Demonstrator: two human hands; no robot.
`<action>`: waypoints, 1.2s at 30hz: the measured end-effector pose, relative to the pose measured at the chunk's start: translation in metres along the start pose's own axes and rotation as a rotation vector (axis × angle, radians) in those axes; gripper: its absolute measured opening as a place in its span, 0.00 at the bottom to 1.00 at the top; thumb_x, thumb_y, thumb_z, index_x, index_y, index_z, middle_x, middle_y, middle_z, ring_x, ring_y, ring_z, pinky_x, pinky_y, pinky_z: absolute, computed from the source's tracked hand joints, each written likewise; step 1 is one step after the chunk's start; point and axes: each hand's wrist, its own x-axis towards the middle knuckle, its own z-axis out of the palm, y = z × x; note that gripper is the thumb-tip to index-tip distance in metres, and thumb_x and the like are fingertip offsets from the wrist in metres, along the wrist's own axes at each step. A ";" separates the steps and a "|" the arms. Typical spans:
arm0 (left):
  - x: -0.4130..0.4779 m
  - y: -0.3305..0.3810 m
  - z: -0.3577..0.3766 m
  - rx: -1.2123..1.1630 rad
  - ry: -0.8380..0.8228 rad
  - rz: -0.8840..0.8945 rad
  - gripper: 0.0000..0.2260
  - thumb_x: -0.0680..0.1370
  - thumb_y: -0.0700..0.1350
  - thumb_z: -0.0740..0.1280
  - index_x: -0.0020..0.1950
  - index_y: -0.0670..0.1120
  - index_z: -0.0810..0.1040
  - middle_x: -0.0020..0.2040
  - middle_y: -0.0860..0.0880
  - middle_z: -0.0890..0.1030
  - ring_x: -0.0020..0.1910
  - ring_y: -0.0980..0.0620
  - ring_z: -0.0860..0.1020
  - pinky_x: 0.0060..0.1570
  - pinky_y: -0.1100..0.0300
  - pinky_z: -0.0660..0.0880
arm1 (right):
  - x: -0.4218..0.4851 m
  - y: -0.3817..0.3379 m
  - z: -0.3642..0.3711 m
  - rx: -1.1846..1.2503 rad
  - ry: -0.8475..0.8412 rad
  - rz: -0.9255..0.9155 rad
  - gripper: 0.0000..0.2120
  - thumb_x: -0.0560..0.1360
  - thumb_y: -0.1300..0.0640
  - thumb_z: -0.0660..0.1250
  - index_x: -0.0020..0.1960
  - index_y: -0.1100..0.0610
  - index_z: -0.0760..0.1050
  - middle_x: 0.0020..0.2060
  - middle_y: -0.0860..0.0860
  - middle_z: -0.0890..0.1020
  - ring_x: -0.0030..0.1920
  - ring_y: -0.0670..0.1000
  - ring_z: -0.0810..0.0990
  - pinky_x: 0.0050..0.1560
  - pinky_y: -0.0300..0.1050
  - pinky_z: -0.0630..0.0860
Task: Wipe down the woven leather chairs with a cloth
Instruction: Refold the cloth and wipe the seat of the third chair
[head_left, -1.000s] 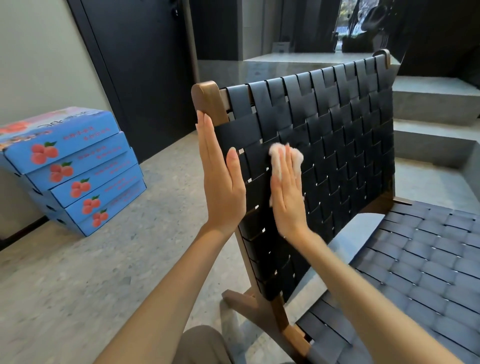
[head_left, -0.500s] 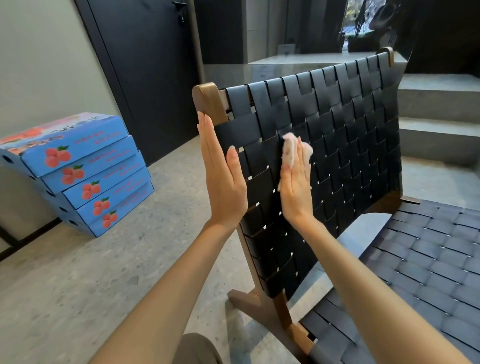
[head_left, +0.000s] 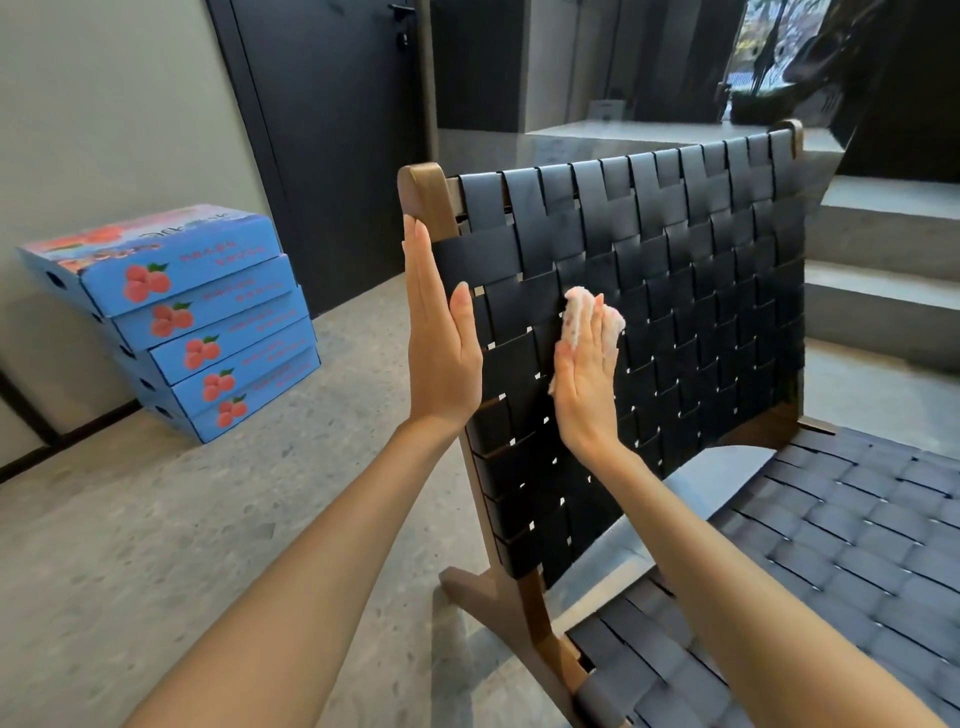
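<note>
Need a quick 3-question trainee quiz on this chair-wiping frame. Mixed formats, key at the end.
1. True or false: the right hand presses the pale pink cloth flat against the black woven leather backrest.
2. The left hand lies flat against: A) a table, B) the backrest's side edge below the brown wooden post top, C) a bucket.
3. How many blue fruit-printed cardboard boxes are stacked by the wall?
Key: 1 true; 2 B; 3 five.
</note>
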 end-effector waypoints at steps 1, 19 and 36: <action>0.000 0.002 0.000 0.009 0.003 -0.009 0.24 0.84 0.42 0.55 0.77 0.44 0.49 0.79 0.44 0.50 0.78 0.53 0.49 0.73 0.69 0.46 | 0.005 -0.001 -0.003 -0.009 -0.011 -0.024 0.25 0.84 0.49 0.46 0.76 0.44 0.37 0.76 0.39 0.39 0.75 0.39 0.34 0.77 0.51 0.38; -0.004 0.019 0.004 0.162 0.078 -0.036 0.25 0.82 0.38 0.59 0.77 0.37 0.52 0.72 0.59 0.45 0.67 0.81 0.42 0.66 0.80 0.45 | 0.058 -0.010 -0.005 -0.095 -0.046 -0.219 0.26 0.83 0.44 0.39 0.79 0.48 0.39 0.78 0.47 0.41 0.77 0.47 0.36 0.73 0.39 0.29; -0.004 0.020 0.004 0.145 0.069 -0.024 0.25 0.83 0.38 0.59 0.75 0.47 0.49 0.70 0.64 0.44 0.66 0.81 0.42 0.65 0.81 0.45 | 0.082 -0.021 -0.009 -0.009 0.020 -0.218 0.24 0.85 0.48 0.45 0.79 0.48 0.45 0.77 0.38 0.44 0.76 0.43 0.38 0.77 0.50 0.46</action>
